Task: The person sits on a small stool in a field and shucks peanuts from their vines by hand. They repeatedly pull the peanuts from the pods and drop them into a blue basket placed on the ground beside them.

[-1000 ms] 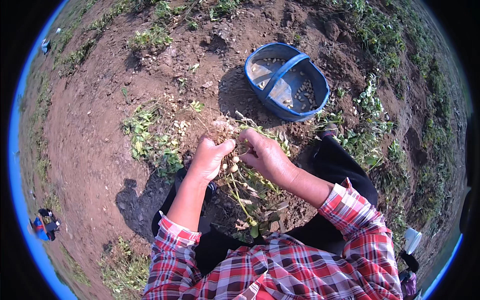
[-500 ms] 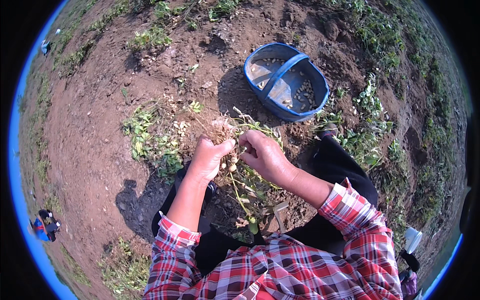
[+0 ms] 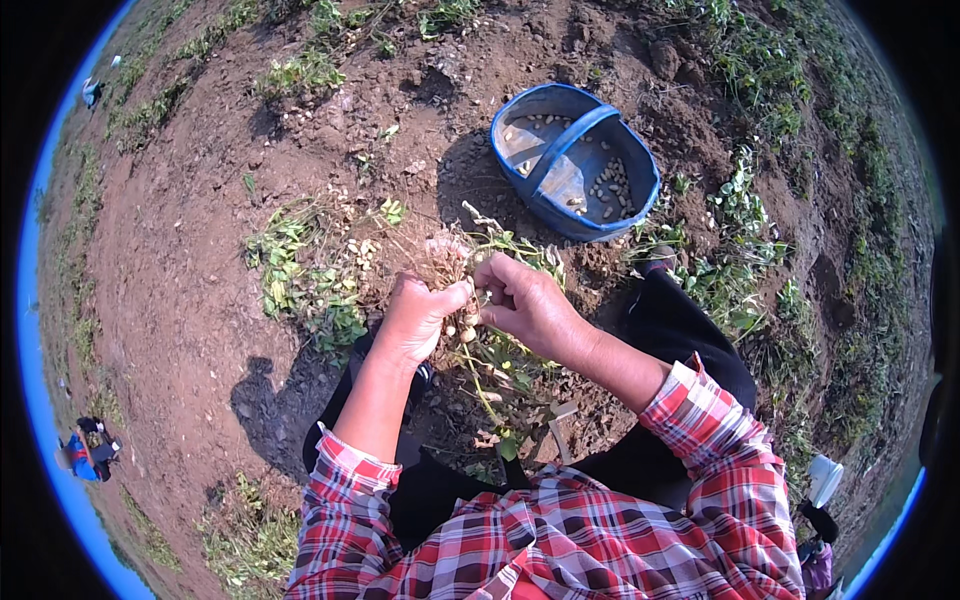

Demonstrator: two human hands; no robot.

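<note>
My left hand (image 3: 415, 318) is closed around the roots and stems of a pulled-up peanut plant (image 3: 468, 332). Pale pods dangle below the left thumb, and a stem with green leaves trails down between my legs. Right beside it, my right hand (image 3: 535, 308) has its thumb and fingers pinched in among the same roots and pods; its fingertips are partly hidden. Beyond the hands, to the right, a blue basket (image 3: 572, 226) with an arched handle stands on the soil. Loose peanuts (image 3: 612, 188) lie in its bottom.
A leafy heap of peanut plants (image 3: 285, 262) and scattered pods (image 3: 362, 252) lie to the left of my hands. Between my legs is a bent, pale, hard-edged object (image 3: 560, 432). Another person (image 3: 90, 448) is far off at the left. Green plants (image 3: 745, 205) grow at the right.
Both hands keep nearly the same place. The right fingers have shifted slightly at the roots, and the hanging pods and leafy stem have swung a little.
</note>
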